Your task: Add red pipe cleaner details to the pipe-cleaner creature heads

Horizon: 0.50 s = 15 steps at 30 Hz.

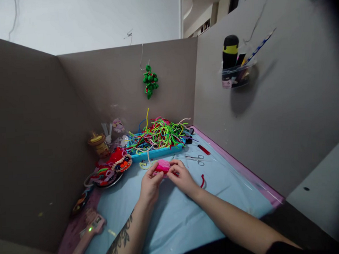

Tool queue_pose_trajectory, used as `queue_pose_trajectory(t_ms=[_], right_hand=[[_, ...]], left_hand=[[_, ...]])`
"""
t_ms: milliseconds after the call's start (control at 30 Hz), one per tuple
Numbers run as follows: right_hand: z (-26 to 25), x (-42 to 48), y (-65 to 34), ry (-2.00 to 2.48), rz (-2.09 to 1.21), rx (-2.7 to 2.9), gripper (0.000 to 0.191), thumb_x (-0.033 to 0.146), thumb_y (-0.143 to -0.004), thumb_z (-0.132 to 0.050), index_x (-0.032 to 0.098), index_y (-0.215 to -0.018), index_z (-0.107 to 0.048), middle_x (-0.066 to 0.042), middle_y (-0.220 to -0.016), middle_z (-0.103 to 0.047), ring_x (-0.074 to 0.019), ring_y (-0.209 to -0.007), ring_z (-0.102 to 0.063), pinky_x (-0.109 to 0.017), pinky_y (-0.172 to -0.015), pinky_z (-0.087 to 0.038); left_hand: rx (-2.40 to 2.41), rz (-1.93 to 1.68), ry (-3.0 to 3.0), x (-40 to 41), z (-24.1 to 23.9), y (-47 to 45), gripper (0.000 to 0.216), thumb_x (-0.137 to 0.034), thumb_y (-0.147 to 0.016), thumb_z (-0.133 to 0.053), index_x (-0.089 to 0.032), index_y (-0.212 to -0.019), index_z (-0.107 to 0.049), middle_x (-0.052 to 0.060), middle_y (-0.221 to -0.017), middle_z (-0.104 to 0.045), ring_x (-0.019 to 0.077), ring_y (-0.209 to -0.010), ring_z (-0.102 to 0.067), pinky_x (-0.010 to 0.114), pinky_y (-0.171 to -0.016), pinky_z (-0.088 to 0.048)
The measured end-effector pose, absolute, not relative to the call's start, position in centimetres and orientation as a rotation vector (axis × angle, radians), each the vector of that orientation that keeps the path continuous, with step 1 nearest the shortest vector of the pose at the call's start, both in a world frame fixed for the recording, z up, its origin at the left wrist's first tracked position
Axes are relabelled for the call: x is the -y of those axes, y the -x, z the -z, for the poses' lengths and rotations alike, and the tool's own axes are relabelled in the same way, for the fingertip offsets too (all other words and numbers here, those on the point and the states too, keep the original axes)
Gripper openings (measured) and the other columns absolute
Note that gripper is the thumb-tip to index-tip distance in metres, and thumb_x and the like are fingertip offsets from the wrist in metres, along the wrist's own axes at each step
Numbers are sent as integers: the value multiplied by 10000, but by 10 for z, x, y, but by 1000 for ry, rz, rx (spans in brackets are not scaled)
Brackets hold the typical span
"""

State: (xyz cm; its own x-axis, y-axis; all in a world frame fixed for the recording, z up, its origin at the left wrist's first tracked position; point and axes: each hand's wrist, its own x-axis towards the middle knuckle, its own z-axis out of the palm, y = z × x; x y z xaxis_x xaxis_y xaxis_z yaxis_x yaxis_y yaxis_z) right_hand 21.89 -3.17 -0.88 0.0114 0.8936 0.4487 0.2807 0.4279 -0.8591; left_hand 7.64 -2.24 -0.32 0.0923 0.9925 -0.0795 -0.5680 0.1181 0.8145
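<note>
Between my two hands, above the light blue table cover, is a fuzzy pink and red pipe-cleaner piece (163,165). My left hand (150,183) pinches its left side between thumb and fingers. On the right, my right hand (183,177) has its fingertips closed at the red lower edge of the piece. My fingers partly cover its underside. Just behind the left fingers lies a pale yellow curled pipe cleaner (144,166). A short red pipe cleaner (202,180) rests right of my right hand, and scissors (199,160) lie beyond it.
A blue tray (158,154) heaped with coloured pipe cleaners (161,133) stands at the back. Finished-looking fuzzy pieces (117,164) fill a bowl on the left, near a cup (99,145). A pink glue gun (92,226) lies front left. Grey panels enclose the table; a clear holder (236,80) hangs right.
</note>
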Motion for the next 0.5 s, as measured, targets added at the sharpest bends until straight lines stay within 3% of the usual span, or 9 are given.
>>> queue_pose_trajectory(t_ms=[100, 200, 333, 500], right_hand=[[12, 32, -221, 1061, -658, 1549, 41, 196, -767, -604, 204, -731, -623, -60, -1068, -507, -195, -1049, -513, -338, -915, -428], [15, 32, -222, 1069, -663, 1552, 68, 219, -772, -608, 208, -827, -645, -70, -1099, -500, -198, -1031, -525, -306, -795, -476], [18, 30, -222, 1059, -681, 1552, 85, 230, -780, -592, 198, -853, -624, -47, -932, -550, -173, -851, -568, -274, -686, -474], [25, 27, -219, 1023, -859, 1487, 103, 236, -789, -570, 188, -878, -588, -7, -782, -606, -153, -717, -565, -270, -675, -449]], left_hand=[[-789, -1356, -672, 19, 4, -75, 556, -117, -529, -819, -127, -1055, -641, 0, -713, -688, 83, -599, -618, 197, -629, -491], [-807, -1405, -632, 16, 3, -72, 529, -109, -528, -812, -136, -1029, -644, 10, -756, -699, 87, -634, -630, 194, -644, -493], [-802, -1455, -611, 12, 3, -68, 451, -103, -575, -778, -146, -1005, -649, 32, -841, -707, 107, -706, -651, 217, -693, -507], [-757, -1429, -644, 11, 4, -67, 420, -109, -621, -750, -169, -1021, -637, 41, -936, -698, 119, -773, -652, 231, -734, -515]])
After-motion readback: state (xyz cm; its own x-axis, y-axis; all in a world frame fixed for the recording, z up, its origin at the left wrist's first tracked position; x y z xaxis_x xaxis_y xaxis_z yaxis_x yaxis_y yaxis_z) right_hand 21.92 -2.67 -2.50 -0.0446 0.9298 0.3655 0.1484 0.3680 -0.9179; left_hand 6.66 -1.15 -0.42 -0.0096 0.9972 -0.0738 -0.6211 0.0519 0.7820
